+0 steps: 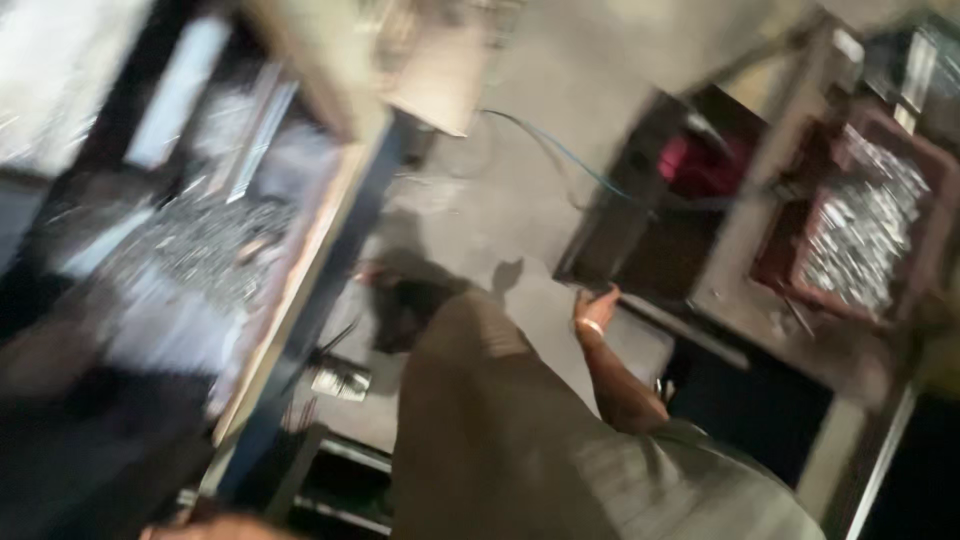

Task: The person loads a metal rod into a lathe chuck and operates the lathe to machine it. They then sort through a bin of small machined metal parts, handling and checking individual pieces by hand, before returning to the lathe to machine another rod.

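Head view: right hand (597, 305), grip released, beside dark crate (640, 225) edge, bare floor (500, 190) between.

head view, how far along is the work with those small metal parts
Done: a red crate on the right already holds a heap of shiny metal parts, and more lie on the left bench. In hand: nothing visible; the right hand hangs open and empty over the floor. What is left: too blurred to tell.

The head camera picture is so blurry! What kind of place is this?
Probably a metal workshop. A red crate holds shiny metal pieces, more metal bits lie heaped on a workbench, and the concrete floor is bare with a blue cable across it.
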